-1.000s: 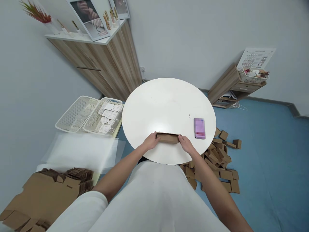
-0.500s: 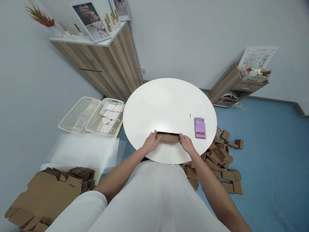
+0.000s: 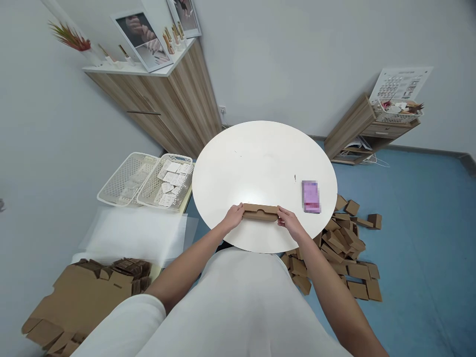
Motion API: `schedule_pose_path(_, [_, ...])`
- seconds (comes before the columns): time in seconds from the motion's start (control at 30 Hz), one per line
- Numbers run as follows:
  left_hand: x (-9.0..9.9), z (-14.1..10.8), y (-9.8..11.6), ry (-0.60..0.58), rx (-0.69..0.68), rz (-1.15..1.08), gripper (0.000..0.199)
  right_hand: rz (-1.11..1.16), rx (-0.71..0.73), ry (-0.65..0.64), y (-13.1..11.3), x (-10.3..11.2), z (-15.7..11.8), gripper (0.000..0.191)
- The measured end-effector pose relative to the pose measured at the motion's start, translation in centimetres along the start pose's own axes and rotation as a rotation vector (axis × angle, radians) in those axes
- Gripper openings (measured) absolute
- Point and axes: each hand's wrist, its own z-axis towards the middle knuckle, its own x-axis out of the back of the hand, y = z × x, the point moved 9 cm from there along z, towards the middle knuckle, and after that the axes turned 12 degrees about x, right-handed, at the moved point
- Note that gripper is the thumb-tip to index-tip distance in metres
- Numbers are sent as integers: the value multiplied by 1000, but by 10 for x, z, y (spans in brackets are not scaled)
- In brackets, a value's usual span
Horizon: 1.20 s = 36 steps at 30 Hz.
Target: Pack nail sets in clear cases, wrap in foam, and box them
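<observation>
A small brown cardboard box (image 3: 260,216) is being held lengthwise between two hands over the near part of the round white tabletop (image 3: 260,163). Its left end is being grasped by the left hand (image 3: 233,217), and its right end is being gripped by the fingers of the right hand (image 3: 291,222). Whether the box is being rested on the tabletop or held just above it cannot be told.

Change to be noted: half a second earlier, a dark gap was showing along the far upper edge of the box; now a notched flap (image 3: 253,208) is being presented along the top, and the gap is no longer being shown. The same grasp at both ends is being kept. From this, the folding of the box is being judged as well advanced, although whether the flap is being held by a tuck or only by the fingers cannot be made out.

Surroundings, relative to the tabletop: a purple item (image 3: 311,196), blurred, is lying on its right part. A heap of folded boxes (image 3: 344,243) is being seen on the floor (image 3: 420,238) to its right. To its left, paper slips (image 3: 173,179) are being held in a white basket (image 3: 149,189); nearer the wearer on that side, flat cardboard blanks (image 3: 87,292) are being kept stacked.
</observation>
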Motion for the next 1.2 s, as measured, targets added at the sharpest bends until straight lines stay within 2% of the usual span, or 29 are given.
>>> schedule_pose_path(0.1, [-9, -4, -5, -140, -22, -84, 38, 18, 9, -5, 8, -1, -3, 55])
schedule_pose_path(0.2, [-11, -6, -10, -186, -29, -110, 44, -52, 18, -5, 14, 0, -6, 57])
schedule_pose_path(0.33, [-12, -6, -14, -180, -13, -121, 46, -147, 37, 1, 15, 1, -4, 56])
schedule_pose_path(0.47, [-12, -6, -11, -161, -23, -104, 42, -131, 28, 5, 16, 1, -3, 54])
schedule_pose_path(0.6, [-8, -8, -8, -90, -83, -119, 43, -124, 115, 1, 9, -2, -5, 53])
schedule_pose_path(0.73, [-7, -7, -19, -20, -44, -184, 51, -78, 168, 21, 8, -6, -11, 52])
schedule_pose_path(0.87, [-14, -8, -27, -54, -26, -249, 48, -10, 155, 36, 16, -12, -20, 51])
schedule_pose_path(1.0, [-18, -7, -33, -91, -16, -260, 40, 8, 149, 124, 21, -12, -28, 49])
schedule_pose_path(1.2, [-15, 7, -47, -96, 16, -161, 53, -96, 99, 253, 26, -17, -34, 56])
